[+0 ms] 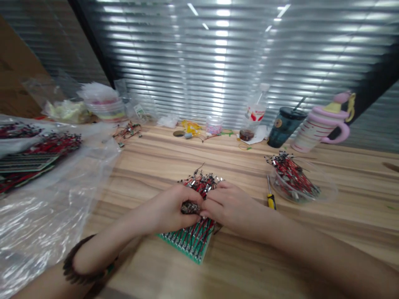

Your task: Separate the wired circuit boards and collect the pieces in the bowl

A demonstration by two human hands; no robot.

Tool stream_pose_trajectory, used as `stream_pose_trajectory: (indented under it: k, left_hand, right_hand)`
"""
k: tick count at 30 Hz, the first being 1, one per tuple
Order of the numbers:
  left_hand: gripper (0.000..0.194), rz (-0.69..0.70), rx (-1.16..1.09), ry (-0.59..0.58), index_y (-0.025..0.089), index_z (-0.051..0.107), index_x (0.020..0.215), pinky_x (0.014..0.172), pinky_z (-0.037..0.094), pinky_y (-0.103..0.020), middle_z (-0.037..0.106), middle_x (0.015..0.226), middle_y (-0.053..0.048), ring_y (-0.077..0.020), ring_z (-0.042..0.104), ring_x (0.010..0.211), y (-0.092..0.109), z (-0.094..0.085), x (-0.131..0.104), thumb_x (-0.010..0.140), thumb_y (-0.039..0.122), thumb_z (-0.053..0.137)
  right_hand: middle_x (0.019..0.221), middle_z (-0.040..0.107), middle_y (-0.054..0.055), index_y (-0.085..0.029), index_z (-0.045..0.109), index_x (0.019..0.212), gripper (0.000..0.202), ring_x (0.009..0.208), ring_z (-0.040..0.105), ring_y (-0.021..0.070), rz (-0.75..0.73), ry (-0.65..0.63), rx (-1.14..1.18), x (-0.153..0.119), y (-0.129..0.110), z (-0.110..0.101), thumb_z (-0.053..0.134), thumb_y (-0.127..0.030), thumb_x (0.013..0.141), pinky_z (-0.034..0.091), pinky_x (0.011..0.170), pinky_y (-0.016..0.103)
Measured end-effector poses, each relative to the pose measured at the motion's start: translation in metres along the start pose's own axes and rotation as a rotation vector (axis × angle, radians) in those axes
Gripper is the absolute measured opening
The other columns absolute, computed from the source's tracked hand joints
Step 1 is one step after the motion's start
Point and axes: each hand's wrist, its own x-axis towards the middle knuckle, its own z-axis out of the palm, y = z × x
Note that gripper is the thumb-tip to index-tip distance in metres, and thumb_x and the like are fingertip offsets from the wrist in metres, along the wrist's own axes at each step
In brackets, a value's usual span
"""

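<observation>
A green circuit board lies tilted on the wooden table, with rows of red and black wires soldered across it. The loose wire ends bunch up beyond my hands, tipped with small dark and silvery parts. My left hand is over the board's left side, thumb and forefinger curled around a dark, speckled bundle that is too blurred to name. Against it, my right hand is closed, its fingertips meeting the left ones above the wires. What sits between the right fingertips is hidden.
Right of my hands lie a yellow-black screwdriver and a clear plastic dish of wired parts. Along the back stand a bottle, a dark tumbler and a pink-handled cup. Plastic sheeting with more wired boards covers the left.
</observation>
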Motion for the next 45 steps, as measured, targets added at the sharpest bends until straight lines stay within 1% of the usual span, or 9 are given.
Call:
stream_pose_trajectory:
  k: [7, 12, 18, 21, 24, 30, 36, 40, 45]
  left_hand:
    - [0.011, -0.031, -0.061, 0.089, 0.018, 0.068, 0.080, 0.063, 0.039, -0.018, 0.068, 0.077, 0.002, -0.0110, 0.058, 0.071, 0.011, 0.012, 0.001, 0.074, 0.023, 0.061]
    - [0.013, -0.047, 0.018, 0.083, 0.015, 0.065, 0.074, 0.057, 0.035, -0.019, 0.065, 0.071, 0.000, -0.0106, 0.055, 0.066, 0.016, 0.015, -0.001, 0.076, 0.020, 0.054]
    - [0.006, -0.046, -0.052, 0.063, 0.015, 0.059, 0.072, 0.057, 0.036, -0.018, 0.058, 0.068, 0.002, -0.0098, 0.051, 0.065, 0.019, 0.011, -0.004, 0.072, 0.019, 0.054]
    - [0.006, -0.043, -0.054, 0.019, 0.016, 0.057, 0.074, 0.061, 0.038, -0.019, 0.058, 0.072, 0.002, -0.0107, 0.052, 0.069, 0.018, 0.007, -0.005, 0.070, 0.016, 0.052]
    - [0.009, -0.015, -0.077, -0.029, 0.016, 0.056, 0.077, 0.062, 0.039, -0.018, 0.059, 0.075, 0.003, -0.0105, 0.053, 0.071, 0.015, 0.003, -0.005, 0.070, 0.013, 0.052]
    - [0.011, -0.002, -0.114, -0.051, 0.017, 0.058, 0.084, 0.069, 0.041, -0.020, 0.060, 0.082, 0.002, -0.0110, 0.054, 0.076, 0.015, 0.001, -0.005, 0.079, 0.018, 0.048]
    - [0.011, -0.126, -0.120, 0.081, 0.018, 0.059, 0.082, 0.073, 0.039, -0.023, 0.061, 0.082, 0.002, -0.0122, 0.054, 0.080, 0.021, 0.016, -0.005, 0.082, 0.025, 0.050]
    - [0.011, -0.163, -0.158, 0.189, 0.019, 0.058, 0.082, 0.072, 0.039, -0.024, 0.061, 0.082, 0.003, -0.0122, 0.054, 0.079, 0.025, 0.028, -0.005, 0.083, 0.026, 0.049]
    - [0.015, -0.199, -0.224, 0.170, 0.018, 0.057, 0.078, 0.064, 0.039, -0.022, 0.058, 0.074, 0.002, -0.0112, 0.052, 0.070, 0.028, 0.028, -0.003, 0.083, 0.028, 0.047]
  right_hand:
    - [0.082, 0.063, 0.002, -0.015, 0.061, 0.087, 0.019, 0.076, 0.056, 0.0119, 0.329, 0.211, 0.540, -0.011, -0.001, -0.001, 0.044, -0.021, 0.091, 0.041, 0.070, 0.023]
    - [0.075, 0.062, 0.001, -0.015, 0.061, 0.085, 0.013, 0.067, 0.055, 0.0108, 0.532, 0.344, 0.670, -0.029, -0.005, 0.001, 0.050, -0.021, 0.087, 0.042, 0.061, 0.022]
    - [0.100, 0.060, 0.004, -0.020, 0.056, 0.110, 0.035, 0.090, 0.055, 0.0156, 0.471, 0.210, 0.665, -0.044, -0.030, 0.007, 0.065, -0.028, 0.076, 0.045, 0.075, 0.028]
    - [0.104, 0.060, 0.005, -0.019, 0.055, 0.112, 0.036, 0.095, 0.054, 0.0149, 0.454, 0.217, 0.655, -0.047, -0.035, 0.011, 0.061, -0.017, 0.077, 0.045, 0.079, 0.028]
    - [0.099, 0.061, 0.004, -0.018, 0.058, 0.104, 0.025, 0.092, 0.056, 0.0122, 0.415, 0.283, 0.687, -0.048, -0.034, 0.015, 0.052, -0.009, 0.082, 0.046, 0.079, 0.025]
    - [0.091, 0.066, 0.001, -0.019, 0.062, 0.096, 0.016, 0.082, 0.059, 0.0103, 0.454, 0.429, 0.753, -0.041, -0.034, 0.018, 0.057, -0.012, 0.082, 0.047, 0.073, 0.023]
    - [0.092, 0.065, 0.002, -0.018, 0.064, 0.093, 0.019, 0.083, 0.059, 0.0108, 0.431, 0.508, 0.753, -0.032, -0.031, 0.008, 0.059, -0.007, 0.078, 0.049, 0.072, 0.023]
    - [0.093, 0.061, 0.004, -0.019, 0.063, 0.093, 0.027, 0.083, 0.060, 0.0130, 0.503, 0.536, 0.968, -0.032, -0.017, 0.007, 0.059, -0.003, 0.072, 0.052, 0.066, 0.024]
    - [0.107, 0.052, 0.008, -0.019, 0.061, 0.094, 0.026, 0.092, 0.058, 0.0168, 0.523, 0.638, 1.222, -0.032, -0.002, 0.013, 0.058, -0.008, 0.071, 0.056, 0.066, 0.028]
